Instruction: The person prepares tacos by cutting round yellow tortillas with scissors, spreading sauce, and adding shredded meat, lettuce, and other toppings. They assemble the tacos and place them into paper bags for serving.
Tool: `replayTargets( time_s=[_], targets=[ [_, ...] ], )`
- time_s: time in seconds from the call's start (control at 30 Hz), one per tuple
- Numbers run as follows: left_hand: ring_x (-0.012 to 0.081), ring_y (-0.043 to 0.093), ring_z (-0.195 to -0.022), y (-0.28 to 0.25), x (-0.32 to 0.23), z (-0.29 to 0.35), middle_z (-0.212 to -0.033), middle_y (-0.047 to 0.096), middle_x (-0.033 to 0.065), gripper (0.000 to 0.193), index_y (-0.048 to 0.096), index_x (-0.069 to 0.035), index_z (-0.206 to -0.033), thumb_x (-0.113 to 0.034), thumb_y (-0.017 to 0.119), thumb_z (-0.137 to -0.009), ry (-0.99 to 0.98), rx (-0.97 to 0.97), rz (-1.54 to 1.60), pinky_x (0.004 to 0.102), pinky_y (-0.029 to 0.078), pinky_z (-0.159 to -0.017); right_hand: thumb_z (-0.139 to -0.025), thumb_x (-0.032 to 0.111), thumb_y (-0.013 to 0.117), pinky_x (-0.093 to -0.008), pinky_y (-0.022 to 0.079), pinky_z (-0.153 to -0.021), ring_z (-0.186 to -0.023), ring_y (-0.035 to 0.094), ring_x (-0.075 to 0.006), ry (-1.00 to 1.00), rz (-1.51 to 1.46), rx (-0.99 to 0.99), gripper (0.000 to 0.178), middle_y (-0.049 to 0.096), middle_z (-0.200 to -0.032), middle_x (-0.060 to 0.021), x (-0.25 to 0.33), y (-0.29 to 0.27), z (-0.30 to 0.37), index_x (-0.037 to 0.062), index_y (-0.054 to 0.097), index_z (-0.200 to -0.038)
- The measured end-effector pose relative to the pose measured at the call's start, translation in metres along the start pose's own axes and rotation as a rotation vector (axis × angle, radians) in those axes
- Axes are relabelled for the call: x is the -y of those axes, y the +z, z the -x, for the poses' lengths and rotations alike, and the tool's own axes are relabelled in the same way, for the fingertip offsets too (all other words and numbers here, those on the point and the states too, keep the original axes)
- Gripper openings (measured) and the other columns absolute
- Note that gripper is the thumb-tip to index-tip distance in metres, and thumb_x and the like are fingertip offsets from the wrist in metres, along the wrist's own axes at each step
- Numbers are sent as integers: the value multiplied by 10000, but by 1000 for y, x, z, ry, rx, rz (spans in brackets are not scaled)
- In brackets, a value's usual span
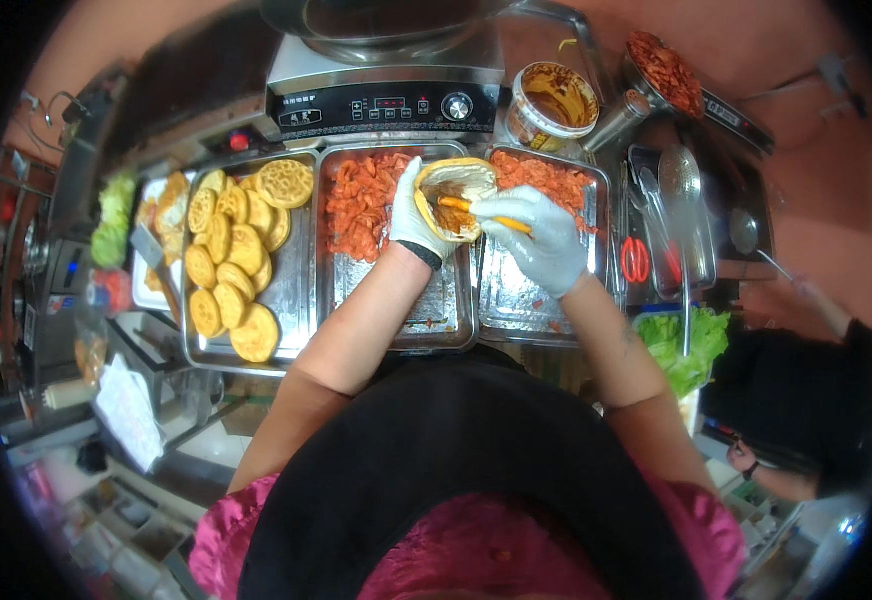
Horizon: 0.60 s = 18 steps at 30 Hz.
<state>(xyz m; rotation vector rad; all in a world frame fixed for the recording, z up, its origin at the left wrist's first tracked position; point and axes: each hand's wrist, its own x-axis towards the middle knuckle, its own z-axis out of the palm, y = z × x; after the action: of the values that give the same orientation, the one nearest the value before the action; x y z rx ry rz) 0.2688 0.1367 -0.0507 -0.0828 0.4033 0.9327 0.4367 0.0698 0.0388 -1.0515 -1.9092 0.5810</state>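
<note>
My left hand (411, 210), in a white glove, holds a round flatbread (473, 175) split open like a pocket, its pale inside facing up. Brown sauce shows on the lower part of that inside. My right hand (546, 240), also gloved, is closed around a slim orange-handled utensil (514, 224). Its end reaches into the bread, and the shape of its tip cannot be made out. Both hands are above two metal trays of red sauced meat pieces; the left meat (358, 205) and the right meat (566, 188) lie mostly toward the far ends.
Left of these stands a metal tray (296, 285) of golden flatbreads. A cooktop (386, 110) and a sauce tub (554, 105) are behind. To the right lie red-handled scissors (635, 260), a skimmer (680, 175) and lettuce (678, 350). Another person's arm (781, 483) is at far right.
</note>
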Motion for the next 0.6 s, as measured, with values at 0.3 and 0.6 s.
replayTargets(
  time_s=[0.3,0.6],
  targets=[
    [414,582,-1200,-13,0,9,-1347,586,191,614,555,-95,-1382,-527,354,-993,-14,93,72,630,492,-980,-872,-22,689,-288,539,-754,-858,675,-187,224,-266,-269,176,696,-968,-104,-1,-21,4,-26,720,-1044],
    [411,648,-1094,-10,6,18,-1288,618,206,554,577,-87,-1338,-499,388,-1020,-55,121,24,612,555,-892,-969,-11,579,-291,581,-835,-952,709,-198,300,-460,-237,186,677,-1085,-130,-5,-30,-2,-80,666,-1118]
  ],
)
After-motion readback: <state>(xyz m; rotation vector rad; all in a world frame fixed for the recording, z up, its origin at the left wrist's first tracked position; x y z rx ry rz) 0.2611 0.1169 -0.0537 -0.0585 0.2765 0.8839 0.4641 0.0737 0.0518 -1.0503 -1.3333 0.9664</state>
